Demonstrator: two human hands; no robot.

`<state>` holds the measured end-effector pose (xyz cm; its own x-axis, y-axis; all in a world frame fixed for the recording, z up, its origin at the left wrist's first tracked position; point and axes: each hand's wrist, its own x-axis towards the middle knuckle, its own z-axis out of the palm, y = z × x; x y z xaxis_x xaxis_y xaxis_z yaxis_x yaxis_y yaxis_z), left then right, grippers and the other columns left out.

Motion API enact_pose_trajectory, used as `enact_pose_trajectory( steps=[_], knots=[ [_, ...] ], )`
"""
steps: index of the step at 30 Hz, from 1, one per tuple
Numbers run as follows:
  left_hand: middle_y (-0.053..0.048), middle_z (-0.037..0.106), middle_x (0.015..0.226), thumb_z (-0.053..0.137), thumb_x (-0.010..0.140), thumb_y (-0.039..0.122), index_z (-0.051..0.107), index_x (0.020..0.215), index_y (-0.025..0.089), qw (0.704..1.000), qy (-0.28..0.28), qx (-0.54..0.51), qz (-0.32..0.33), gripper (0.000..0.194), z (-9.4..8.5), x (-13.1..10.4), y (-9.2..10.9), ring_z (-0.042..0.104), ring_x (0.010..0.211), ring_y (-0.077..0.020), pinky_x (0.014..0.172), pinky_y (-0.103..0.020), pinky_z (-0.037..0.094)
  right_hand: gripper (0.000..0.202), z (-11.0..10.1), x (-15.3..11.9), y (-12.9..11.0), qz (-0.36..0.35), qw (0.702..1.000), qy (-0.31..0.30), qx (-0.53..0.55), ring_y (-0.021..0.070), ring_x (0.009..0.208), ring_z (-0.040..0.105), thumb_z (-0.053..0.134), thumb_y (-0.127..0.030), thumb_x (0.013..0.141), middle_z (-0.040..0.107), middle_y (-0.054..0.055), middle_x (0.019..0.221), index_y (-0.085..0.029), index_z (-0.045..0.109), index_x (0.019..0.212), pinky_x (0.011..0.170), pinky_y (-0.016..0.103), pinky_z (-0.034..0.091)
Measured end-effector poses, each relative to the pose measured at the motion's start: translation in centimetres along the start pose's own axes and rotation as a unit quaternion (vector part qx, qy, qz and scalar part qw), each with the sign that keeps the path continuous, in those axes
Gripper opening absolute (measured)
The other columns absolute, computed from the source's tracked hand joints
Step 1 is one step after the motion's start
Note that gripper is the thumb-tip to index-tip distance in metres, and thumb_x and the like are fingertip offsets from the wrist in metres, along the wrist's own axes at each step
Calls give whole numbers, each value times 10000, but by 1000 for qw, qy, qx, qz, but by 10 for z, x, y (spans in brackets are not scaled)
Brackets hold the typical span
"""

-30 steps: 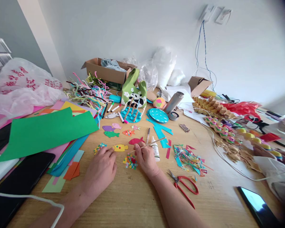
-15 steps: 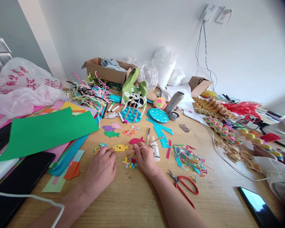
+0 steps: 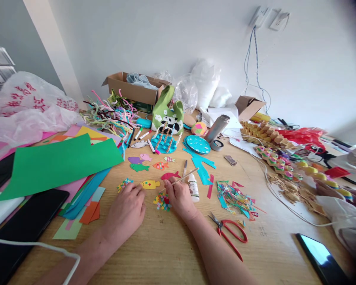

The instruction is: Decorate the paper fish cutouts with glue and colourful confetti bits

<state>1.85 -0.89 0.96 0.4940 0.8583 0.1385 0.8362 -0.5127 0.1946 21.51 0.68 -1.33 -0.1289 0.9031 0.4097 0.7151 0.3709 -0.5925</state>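
My right hand pinches a thin cotton swab, its upper end pointing up and right over a white glue bottle. Just left of its fingertips lie small colored paper dots. My left hand rests on the table with its fingertips at the tail of a yellow paper fish that bears a few dots. More dots sit beyond my left knuckles. Behind are a red fish, an orange fish and a green fish.
Red-handled pliers lie right of my right forearm, below paper scraps. Colored sheets cover the left side. A metal flask stands behind. Another person's hand is at the far right, near a phone.
My right hand has shifted slightly left with the swab, toward the yellow fish. My left hand looks unmoved.
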Motion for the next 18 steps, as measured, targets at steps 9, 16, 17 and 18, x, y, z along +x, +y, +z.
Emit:
enact_pose_trajectory(
  steps=[9, 16, 17, 18],
  knots=[
    [-154, 693, 1165, 470, 826, 67, 695, 1046, 108, 1000, 7, -3, 3, 317, 2, 0, -1, 567, 1137, -309, 993, -476, 487, 410, 0, 1, -5, 40, 996, 50, 63, 110, 481, 533, 359, -415, 1011, 540, -13, 557, -206, 511, 692, 505, 226, 366],
    [-155, 688, 1171, 459, 817, 65, 698, 1012, 111, 1000, 1, -8, -2, 312, 1, 0, 0, 563, 1122, -311, 979, -484, 488, 438, 3, 5, -10, 65, 992, 51, 97, 106, 492, 568, 358, -438, 1014, 565, -10, 562, -196, 542, 698, 509, 209, 398],
    [-154, 688, 1170, 461, 818, 68, 698, 1016, 111, 1000, 0, -9, -3, 312, 1, 0, 0, 563, 1120, -308, 979, -481, 488, 445, 3, 7, -12, 64, 992, 50, 99, 107, 490, 569, 355, -444, 1014, 571, -6, 565, -196, 541, 695, 506, 209, 399],
    [-153, 689, 1166, 462, 821, 72, 699, 1020, 108, 1000, -1, -10, -3, 311, 1, 0, 0, 563, 1118, -306, 981, -479, 487, 449, 3, 9, -14, 63, 992, 49, 101, 108, 489, 571, 352, -449, 1013, 577, -2, 570, -196, 541, 694, 503, 209, 401]
  ],
)
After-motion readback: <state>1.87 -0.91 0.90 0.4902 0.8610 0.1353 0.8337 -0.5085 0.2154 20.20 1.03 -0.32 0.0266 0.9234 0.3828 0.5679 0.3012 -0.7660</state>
